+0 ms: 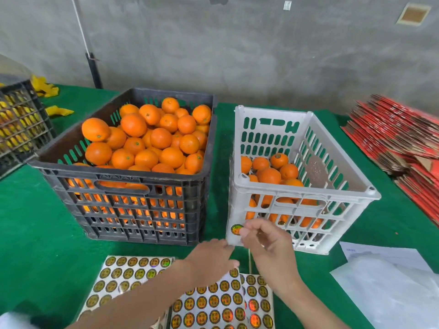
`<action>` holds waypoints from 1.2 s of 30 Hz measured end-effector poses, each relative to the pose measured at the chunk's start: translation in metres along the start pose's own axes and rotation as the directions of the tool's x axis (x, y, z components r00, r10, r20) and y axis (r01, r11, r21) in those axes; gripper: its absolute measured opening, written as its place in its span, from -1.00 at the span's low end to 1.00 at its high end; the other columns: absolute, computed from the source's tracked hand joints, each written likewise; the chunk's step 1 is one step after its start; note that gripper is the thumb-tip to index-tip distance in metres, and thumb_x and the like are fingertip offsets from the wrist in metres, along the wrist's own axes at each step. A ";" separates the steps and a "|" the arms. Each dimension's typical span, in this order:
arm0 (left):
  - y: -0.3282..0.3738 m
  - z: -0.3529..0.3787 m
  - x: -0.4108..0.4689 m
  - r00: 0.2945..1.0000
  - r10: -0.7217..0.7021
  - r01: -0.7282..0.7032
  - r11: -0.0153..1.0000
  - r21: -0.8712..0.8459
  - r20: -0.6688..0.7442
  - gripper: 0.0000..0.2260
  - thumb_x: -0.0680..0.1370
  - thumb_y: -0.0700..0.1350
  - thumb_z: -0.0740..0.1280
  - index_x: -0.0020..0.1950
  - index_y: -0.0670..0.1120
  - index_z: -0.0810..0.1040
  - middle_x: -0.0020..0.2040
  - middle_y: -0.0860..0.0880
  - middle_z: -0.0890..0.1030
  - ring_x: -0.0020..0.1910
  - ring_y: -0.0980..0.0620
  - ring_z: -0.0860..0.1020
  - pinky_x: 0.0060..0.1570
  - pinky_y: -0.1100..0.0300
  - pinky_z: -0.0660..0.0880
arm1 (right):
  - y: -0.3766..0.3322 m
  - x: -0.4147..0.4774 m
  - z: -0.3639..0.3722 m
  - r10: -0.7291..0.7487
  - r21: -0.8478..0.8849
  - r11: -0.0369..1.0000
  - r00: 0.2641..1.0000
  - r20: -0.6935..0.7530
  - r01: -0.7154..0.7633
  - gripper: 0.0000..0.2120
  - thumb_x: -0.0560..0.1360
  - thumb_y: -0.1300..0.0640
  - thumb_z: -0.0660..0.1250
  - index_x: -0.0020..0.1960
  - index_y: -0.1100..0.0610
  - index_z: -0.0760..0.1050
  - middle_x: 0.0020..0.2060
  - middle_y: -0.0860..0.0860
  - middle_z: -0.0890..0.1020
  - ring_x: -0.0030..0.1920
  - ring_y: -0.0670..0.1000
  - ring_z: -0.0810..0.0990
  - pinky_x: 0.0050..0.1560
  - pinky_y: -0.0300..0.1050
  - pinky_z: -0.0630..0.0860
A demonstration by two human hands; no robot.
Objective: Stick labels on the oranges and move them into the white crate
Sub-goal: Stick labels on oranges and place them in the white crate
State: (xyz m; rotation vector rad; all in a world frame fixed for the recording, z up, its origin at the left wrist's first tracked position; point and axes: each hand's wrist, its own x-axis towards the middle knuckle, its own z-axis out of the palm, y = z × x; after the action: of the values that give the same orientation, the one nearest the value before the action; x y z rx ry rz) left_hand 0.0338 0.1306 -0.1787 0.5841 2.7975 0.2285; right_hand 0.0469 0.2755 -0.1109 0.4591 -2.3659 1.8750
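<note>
A: Left hand (211,258)?
B: Palm down, fingers loosely forward, forearm in from the desk's near edge.
A: Right hand (266,241)?
B: Just beside it, raised, fingers curled, thumb near forefinger; grip unclear.

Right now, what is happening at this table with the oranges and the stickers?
A person is labelling oranges. The right hand pinches one round label in front of the white crate, which is partly filled with oranges. The left hand rests on the sticker sheet. The dark crate is piled with oranges; neither hand holds an orange yet.

Head camera, angled down, near white crate (301,194)
</note>
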 end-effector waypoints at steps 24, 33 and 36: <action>-0.238 -0.194 0.077 0.888 -0.402 0.447 0.870 0.210 -0.224 -0.56 0.58 -0.22 0.22 0.45 -0.14 0.25 0.36 -0.19 0.35 0.19 -0.15 0.50 0.11 0.04 0.52 | -0.046 0.187 0.113 -0.194 -0.305 0.911 0.941 0.277 0.278 -0.61 0.55 0.33 0.16 0.32 0.06 0.23 -0.06 0.00 0.50 -0.06 -0.05 0.50 -0.06 -0.15 0.47; -0.254 -0.214 0.084 0.806 -0.584 0.419 0.675 -0.607 -0.094 -0.42 0.38 -0.15 0.52 0.33 -0.01 0.37 0.20 -0.09 0.48 0.09 -0.10 0.53 -0.18 0.14 0.56 | -0.043 0.189 0.112 -0.121 -0.228 0.961 0.977 0.177 0.160 -0.67 0.57 0.28 0.15 0.20 -0.09 0.23 -0.05 -0.11 0.52 -0.04 -0.19 0.50 -0.06 -0.35 0.47; -0.230 -0.230 0.050 0.888 -0.455 0.151 0.138 -0.979 0.073 -0.32 0.28 -0.04 0.54 0.36 -0.04 0.41 0.19 -0.08 0.58 0.10 -0.09 0.58 -0.19 0.12 0.56 | -0.044 0.187 0.110 -0.151 -0.124 0.979 0.985 0.085 0.161 -0.74 0.55 0.23 0.23 0.09 -0.09 0.29 -0.10 -0.14 0.54 -0.07 -0.26 0.51 -0.10 -0.46 0.43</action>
State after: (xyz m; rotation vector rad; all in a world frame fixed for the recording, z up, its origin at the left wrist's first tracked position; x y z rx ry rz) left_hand -0.1635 -0.0790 -0.0193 -0.4118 2.1202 1.9179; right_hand -0.1059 0.1271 -0.0496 0.6921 -2.4016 1.6532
